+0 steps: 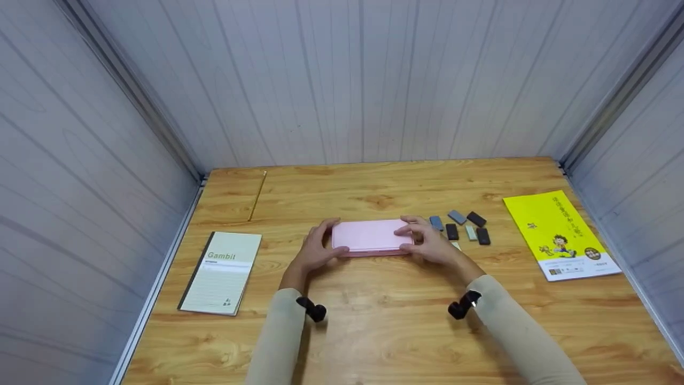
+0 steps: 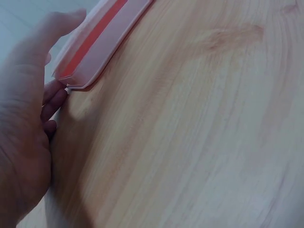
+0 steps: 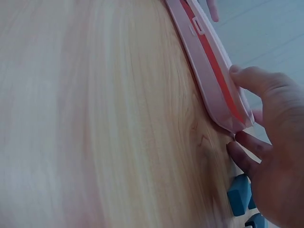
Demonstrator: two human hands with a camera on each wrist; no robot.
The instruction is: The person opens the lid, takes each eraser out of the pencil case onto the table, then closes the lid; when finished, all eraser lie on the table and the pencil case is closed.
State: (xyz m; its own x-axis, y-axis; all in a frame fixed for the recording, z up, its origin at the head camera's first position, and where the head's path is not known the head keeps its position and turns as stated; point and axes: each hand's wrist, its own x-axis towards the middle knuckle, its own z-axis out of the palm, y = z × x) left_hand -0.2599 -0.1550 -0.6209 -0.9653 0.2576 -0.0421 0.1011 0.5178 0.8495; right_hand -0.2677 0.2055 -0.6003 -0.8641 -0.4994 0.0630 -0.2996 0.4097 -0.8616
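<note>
Gripping the pink case (image 1: pixel 368 236) at both short ends, left hand (image 1: pixel 315 251) and right hand (image 1: pixel 430 243) curled round — seemingly light, stiff, smooth plastic, best held there.

On the table (image 1: pixel 374 331), a notebook (image 1: pixel 220 271) lies left of the case (image 1: pixel 368 236), small blocks (image 1: pixel 460 226) and booklet (image 1: pixel 560 235) right.

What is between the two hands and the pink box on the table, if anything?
Nothing visible. The left hand grips the left end of the pink box and the right hand grips its right end, fingers directly on it. The small erasers lie on the table beyond the right hand, not between.
</note>
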